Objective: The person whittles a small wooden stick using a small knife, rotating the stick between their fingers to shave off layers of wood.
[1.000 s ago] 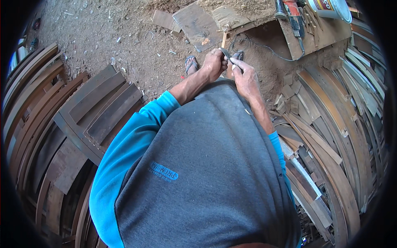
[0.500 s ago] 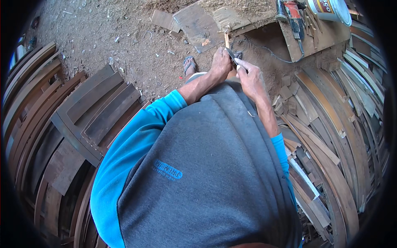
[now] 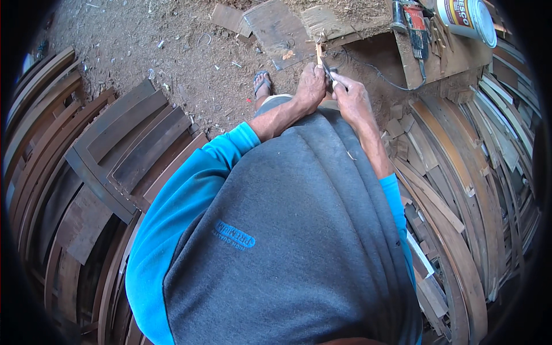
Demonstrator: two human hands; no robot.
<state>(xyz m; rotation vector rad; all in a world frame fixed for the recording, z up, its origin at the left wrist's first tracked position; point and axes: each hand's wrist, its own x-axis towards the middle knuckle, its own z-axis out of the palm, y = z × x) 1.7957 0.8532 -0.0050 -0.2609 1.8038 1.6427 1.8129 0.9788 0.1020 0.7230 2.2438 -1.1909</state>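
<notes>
My left hand [image 3: 311, 86] is closed around a small thin wooden stick [image 3: 319, 53] that points up and away from me. My right hand [image 3: 352, 99] sits right beside it, gripping a small metal blade [image 3: 328, 71] whose tip meets the stick near my left fingers. Both hands are held close together in front of my chest, above my grey shirt with blue sleeves. Below them my sandalled foot [image 3: 262, 84] rests on the dirt floor.
Stacks of curved dark wooden slats lie to my left [image 3: 115, 149] and right [image 3: 460, 172]. A wooden board [image 3: 437, 57] at the upper right carries a power tool [image 3: 411, 23] and a white tin [image 3: 467, 17]. Flat board offcuts [image 3: 276, 26] lie on the sawdust-covered ground ahead.
Both hands stay together on the stick and blade, with only small shifts; the stick now stands a bit more upright above my left fist.
</notes>
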